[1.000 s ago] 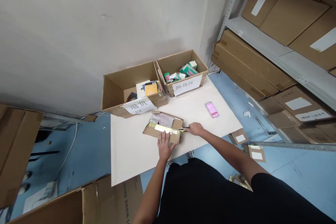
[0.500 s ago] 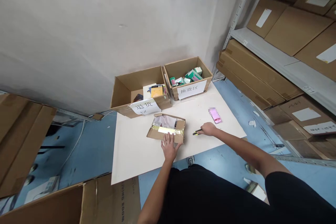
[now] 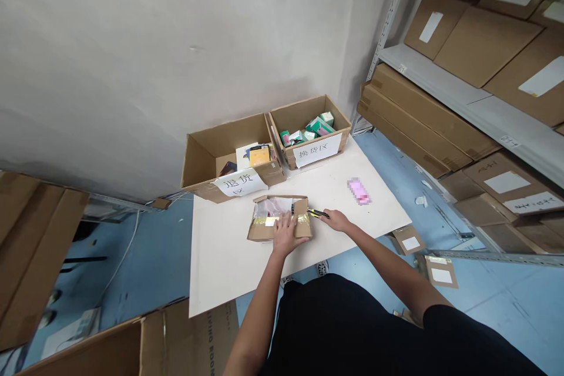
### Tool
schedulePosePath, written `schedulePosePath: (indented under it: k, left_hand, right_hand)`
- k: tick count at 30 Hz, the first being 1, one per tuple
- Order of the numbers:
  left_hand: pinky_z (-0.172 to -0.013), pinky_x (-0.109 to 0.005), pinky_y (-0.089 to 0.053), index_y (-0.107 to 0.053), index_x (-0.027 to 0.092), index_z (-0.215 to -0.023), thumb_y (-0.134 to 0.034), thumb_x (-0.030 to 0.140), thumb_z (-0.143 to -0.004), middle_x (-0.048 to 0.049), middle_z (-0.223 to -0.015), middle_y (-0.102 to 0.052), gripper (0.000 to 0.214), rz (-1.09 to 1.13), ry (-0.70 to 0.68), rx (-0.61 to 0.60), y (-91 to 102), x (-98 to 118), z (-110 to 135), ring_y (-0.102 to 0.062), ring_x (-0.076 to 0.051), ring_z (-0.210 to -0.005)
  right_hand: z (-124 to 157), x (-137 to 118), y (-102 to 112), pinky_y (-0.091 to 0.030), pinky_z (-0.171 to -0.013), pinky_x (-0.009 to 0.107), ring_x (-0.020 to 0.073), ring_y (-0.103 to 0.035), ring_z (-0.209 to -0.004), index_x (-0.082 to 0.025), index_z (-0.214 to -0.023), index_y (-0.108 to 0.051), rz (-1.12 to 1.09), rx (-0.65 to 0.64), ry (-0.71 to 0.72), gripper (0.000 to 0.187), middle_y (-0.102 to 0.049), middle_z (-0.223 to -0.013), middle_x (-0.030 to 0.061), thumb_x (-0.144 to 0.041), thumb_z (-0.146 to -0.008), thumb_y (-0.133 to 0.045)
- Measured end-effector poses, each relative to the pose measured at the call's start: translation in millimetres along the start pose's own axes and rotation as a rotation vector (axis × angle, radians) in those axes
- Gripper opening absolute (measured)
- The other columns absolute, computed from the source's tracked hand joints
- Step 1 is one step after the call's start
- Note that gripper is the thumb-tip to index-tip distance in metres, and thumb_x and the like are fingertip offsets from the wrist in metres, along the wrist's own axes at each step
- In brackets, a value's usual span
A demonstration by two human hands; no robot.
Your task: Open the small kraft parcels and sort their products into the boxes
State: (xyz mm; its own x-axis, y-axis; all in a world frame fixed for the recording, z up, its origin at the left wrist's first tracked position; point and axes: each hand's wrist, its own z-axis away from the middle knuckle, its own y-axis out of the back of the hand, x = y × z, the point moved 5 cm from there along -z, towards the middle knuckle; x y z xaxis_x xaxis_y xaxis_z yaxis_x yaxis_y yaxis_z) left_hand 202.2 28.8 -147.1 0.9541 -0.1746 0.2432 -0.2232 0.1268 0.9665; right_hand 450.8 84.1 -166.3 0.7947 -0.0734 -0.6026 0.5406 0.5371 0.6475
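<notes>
A small cardboard box [image 3: 259, 231], banded with clear yellowish tape, sits on the white table [image 3: 220, 270] in front of me. Its top is partly torn, and whitish plastic wrapping shows inside. My left hand [image 3: 287, 235] lies over the near right part of the box with fingers spread, pressing on it. Gripped in my right hand [image 3: 336, 220] is a black and yellow utility knife [image 3: 318, 213], its tip at the right side of the box. Whether the tip touches the cardboard is hard to tell.
Behind stand two labelled open cartons, the left carton [image 3: 202, 188] holding booklets and a yellow packet, the right carton [image 3: 291, 158] holding green and white small boxes. A pink, blurred-out phone-like item [image 3: 359, 191] lies at right. Shelving [image 3: 440, 79] with cartons flanks the table.
My right hand has brought the utility knife left and forward to the box's right side. My left hand has shifted slightly further onto the box, which has turned a little.
</notes>
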Motion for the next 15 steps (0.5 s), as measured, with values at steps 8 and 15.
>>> schedulePosePath:
  k: [8,15]
  left_hand:
    - [-0.128,-0.056,-0.021,-0.037,0.025,-0.166,-0.058,0.079,-0.087,-0.0146,-0.162,-0.051,0.098,-0.027,-0.072,0.004,-14.6,-24,5,-0.033,-0.039,-0.156]
    - [-0.127,-0.056,-0.024,-0.040,0.023,-0.165,-0.060,0.078,-0.085,-0.0160,-0.157,-0.055,0.099,-0.022,-0.061,0.010,-12.7,-24,1,-0.038,-0.041,-0.153]
  right_hand:
    - [5,12,-51,-0.036,-0.042,0.018,0.0105,-0.054,-0.038,-0.024,-0.094,-0.051,-0.583,-0.106,-0.133,0.037,-0.060,-0.057,-0.0078,-0.059,-0.105,-0.047]
    - [5,-5,-57,-0.035,-0.039,0.018,0.0107,-0.050,-0.034,-0.024,-0.090,-0.050,-0.593,-0.114,-0.102,0.036,-0.054,-0.048,-0.0094,-0.058,-0.103,-0.052]
